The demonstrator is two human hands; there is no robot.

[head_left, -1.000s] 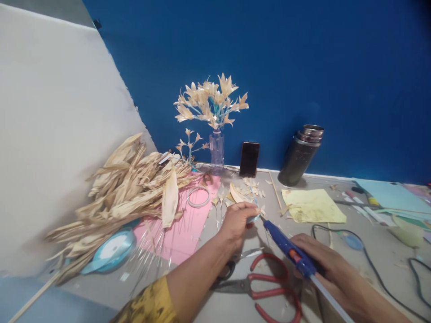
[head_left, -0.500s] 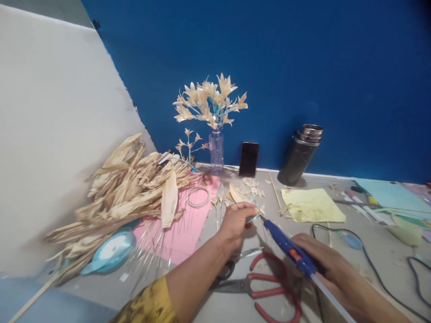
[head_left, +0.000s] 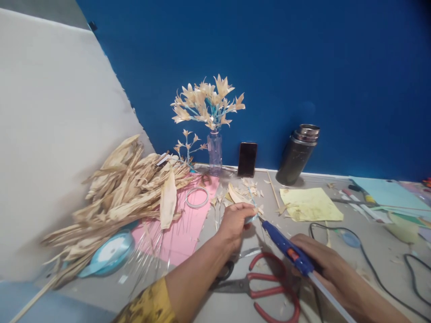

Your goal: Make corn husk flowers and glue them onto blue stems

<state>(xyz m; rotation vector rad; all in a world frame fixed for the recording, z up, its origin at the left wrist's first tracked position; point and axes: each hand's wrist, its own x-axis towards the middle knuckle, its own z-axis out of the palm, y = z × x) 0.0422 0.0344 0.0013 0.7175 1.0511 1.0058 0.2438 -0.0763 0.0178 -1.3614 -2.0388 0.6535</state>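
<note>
My right hand (head_left: 313, 255) is wrapped round a blue hot glue gun (head_left: 286, 246) with a long glue stick sticking out of its back end. The gun's nozzle points up and left, at or very near my left fingertips. Closed in a pinch, my left hand (head_left: 237, 222) holds a piece of light blue ribbon (head_left: 251, 219) at a thin flower stem (head_left: 251, 194). The fingers partly hide the ribbon, so I cannot tell whether the nozzle touches it. Red-handled scissors (head_left: 266, 291) lie below my hands, with a second, dark-handled pair (head_left: 229, 270) beside them.
Dried corn husks (head_left: 128, 193) and a blue ribbon roll (head_left: 111, 253) lie left, by pink paper (head_left: 191, 229) with wires. Husk flowers stand in a clear bottle (head_left: 214, 154). Behind are a phone (head_left: 247, 160) and a dark flask (head_left: 296, 157). A black cord (head_left: 370, 269) curves at right.
The whole view has shifted very slightly. Both hands keep nearly the same pose, with the glue gun's tip still at my left fingertips.
</note>
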